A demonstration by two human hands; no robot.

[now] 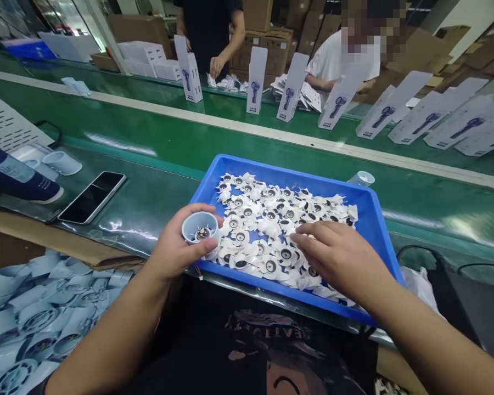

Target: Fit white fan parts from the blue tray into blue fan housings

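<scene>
My left hand (185,238) is wrapped round a light-blue fan housing (212,233), a short open cylinder with its round end tilted up toward me. A small motor with copper windings shows in its middle, and a thin wire with a white plug hangs beneath. Over the right part of a blue tray (389,241), my right hand (333,252) has its fingers bent together among white fan impellers (271,216) with dark round hubs. A bit of white shows at its fingertips; the hand hides most of that impeller.
Many more blue housings (53,307) are heaped at lower left. A phone (93,197) and a dark blue tumbler (20,173) lie on the left. Upright white boxes (257,82) line the far side of the green belt (168,131), where two people work. A black case (473,307) stands at right.
</scene>
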